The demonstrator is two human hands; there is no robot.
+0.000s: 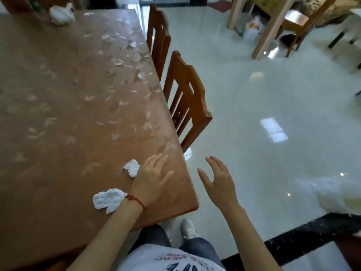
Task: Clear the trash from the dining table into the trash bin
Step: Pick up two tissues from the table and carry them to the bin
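Observation:
Two crumpled white tissues lie near the table's near right corner: a small one and a larger one. My left hand hovers open over the brown dining table, just right of the small tissue, its wrist beside the larger one. My right hand is open in the air past the table's right edge, above the floor. Both hands hold nothing. A white plastic bag sits on the floor at the right edge; whether it lines a bin I cannot tell.
Two wooden chairs stand pushed against the table's right side. A white crumpled object rests at the table's far end. Another table with a chair and a white bag stand far across the glossy tiled floor.

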